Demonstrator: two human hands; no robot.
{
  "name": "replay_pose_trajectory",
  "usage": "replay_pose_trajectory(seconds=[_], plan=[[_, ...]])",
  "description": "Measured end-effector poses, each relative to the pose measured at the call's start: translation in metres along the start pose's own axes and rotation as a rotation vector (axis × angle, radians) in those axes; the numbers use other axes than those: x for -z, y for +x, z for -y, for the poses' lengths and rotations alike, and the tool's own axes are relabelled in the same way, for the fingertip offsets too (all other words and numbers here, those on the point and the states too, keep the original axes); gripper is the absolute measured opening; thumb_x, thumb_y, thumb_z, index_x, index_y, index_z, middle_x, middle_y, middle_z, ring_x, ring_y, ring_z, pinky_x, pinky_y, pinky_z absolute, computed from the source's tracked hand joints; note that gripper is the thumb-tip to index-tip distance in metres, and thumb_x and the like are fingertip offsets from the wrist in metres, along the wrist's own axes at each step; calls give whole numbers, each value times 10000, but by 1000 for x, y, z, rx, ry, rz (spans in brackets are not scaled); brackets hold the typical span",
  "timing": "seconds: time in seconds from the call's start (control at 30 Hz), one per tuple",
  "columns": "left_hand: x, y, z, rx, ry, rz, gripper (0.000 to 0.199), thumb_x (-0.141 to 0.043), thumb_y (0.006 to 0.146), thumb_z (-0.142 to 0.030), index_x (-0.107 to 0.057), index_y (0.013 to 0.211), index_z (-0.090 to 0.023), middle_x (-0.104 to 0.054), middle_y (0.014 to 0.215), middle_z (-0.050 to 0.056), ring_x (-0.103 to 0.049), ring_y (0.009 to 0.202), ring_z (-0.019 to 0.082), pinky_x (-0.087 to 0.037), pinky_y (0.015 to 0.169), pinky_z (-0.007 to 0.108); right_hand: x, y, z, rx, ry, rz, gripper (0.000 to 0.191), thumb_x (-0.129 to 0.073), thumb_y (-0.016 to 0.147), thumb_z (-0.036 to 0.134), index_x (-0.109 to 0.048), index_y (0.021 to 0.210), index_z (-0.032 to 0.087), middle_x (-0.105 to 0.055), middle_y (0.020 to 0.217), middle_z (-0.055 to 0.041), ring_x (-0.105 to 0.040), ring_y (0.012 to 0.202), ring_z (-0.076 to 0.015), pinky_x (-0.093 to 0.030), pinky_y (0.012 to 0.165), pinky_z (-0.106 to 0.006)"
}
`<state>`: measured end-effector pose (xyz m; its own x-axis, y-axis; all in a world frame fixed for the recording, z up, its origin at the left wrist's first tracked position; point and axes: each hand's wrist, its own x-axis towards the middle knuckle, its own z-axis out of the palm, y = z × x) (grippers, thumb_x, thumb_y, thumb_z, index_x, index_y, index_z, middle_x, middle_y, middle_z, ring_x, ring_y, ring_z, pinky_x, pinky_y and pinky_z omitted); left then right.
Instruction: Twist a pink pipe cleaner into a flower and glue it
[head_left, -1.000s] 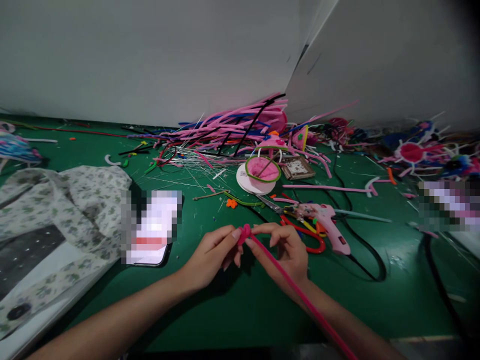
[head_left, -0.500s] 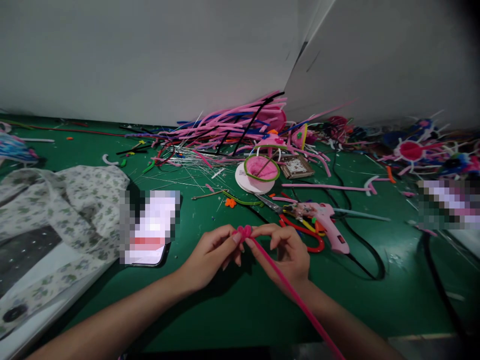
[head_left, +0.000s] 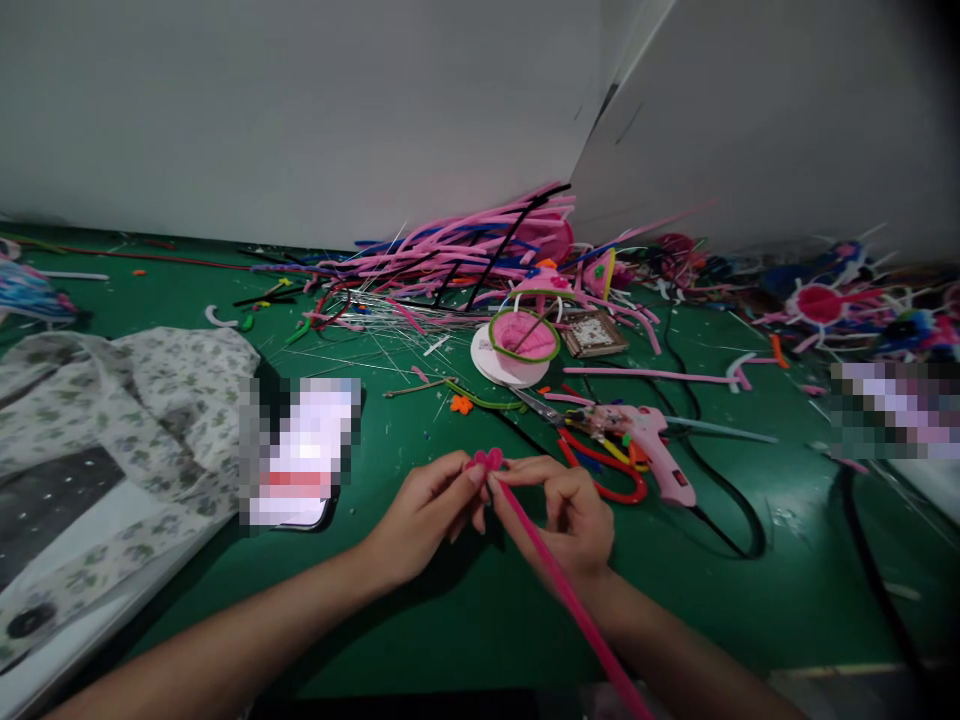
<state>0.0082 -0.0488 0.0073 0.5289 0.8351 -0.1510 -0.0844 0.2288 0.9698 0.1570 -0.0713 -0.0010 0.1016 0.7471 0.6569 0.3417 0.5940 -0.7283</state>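
A bright pink pipe cleaner has its far end bent into small loops, and its long tail runs down toward the lower right over my right forearm. My left hand pinches the looped end from the left, thumb on top. From the right, my right hand grips the same pipe cleaner just beside the loops, its thumb and index finger close to my left fingertips. Beyond my hands lies a small orange flower on the green table.
Red-handled scissors and a pink glue gun with a black cord lie to the right. A phone and patterned cloth are at left. Pink pipe cleaners are heaped at the back, behind a pink cone.
The tail of the pink pipe cleaner has swung slightly left at its lower end. My right hand has shifted a little left; both hands keep their hold.
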Motion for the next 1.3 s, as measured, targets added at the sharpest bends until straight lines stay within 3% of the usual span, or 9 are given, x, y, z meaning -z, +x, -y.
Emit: replay_pose_trajectory(seconds=[0.17, 0.37, 0.6, 0.77, 1.1, 1.3], plan=[[5, 0, -4, 18, -19, 10, 425, -293, 942, -446, -535, 736, -164, -554, 598, -12, -403, 460, 70, -272, 419, 192, 2, 0, 1, -66, -31, -33, 387, -689, 705, 47, -361, 650, 245, -721, 741, -6, -698, 756, -205, -568, 691, -362], [7, 2, -6, 10, 46, 11, 353, -420, 909, -461, -513, 732, -170, -532, 570, -37, -379, 457, 63, -272, 434, 188, 4, 1, 1, 25, -63, 10, 413, -693, 686, 15, -354, 660, 250, -738, 755, -10, -703, 760, -216, -578, 690, -383], [9, 3, -5, 22, 72, 54, 330, -445, 909, -444, -531, 747, -168, -517, 577, -45, -370, 457, 60, -256, 434, 190, 8, 4, -1, 83, -82, 4, 389, -677, 702, 18, -376, 670, 261, -748, 760, -16, -713, 748, -237, -594, 704, -437], [9, 3, -4, -27, 103, -7, 313, -460, 909, -428, -524, 748, -167, -506, 578, -54, -365, 466, 56, -259, 448, 192, 7, 5, 3, 91, -87, -9, 402, -685, 685, 2, -373, 655, 254, -751, 758, -7, -717, 720, -229, -601, 700, -418], [7, 4, -3, 3, 75, -60, 329, -466, 900, -440, -492, 715, -169, -482, 584, -52, -355, 477, 60, -253, 445, 195, 1, 9, 17, -78, 57, 108, 409, -662, 741, 45, -329, 618, 248, -748, 722, -17, -713, 726, -208, -568, 616, -331], [7, 3, -3, 20, 138, -37, 364, -433, 909, -462, -472, 690, -174, -457, 568, -50, -367, 482, 68, -264, 456, 204, 2, 8, 14, -81, 43, 93, 410, -674, 739, 50, -332, 635, 250, -746, 731, -21, -703, 736, -200, -562, 661, -344]])
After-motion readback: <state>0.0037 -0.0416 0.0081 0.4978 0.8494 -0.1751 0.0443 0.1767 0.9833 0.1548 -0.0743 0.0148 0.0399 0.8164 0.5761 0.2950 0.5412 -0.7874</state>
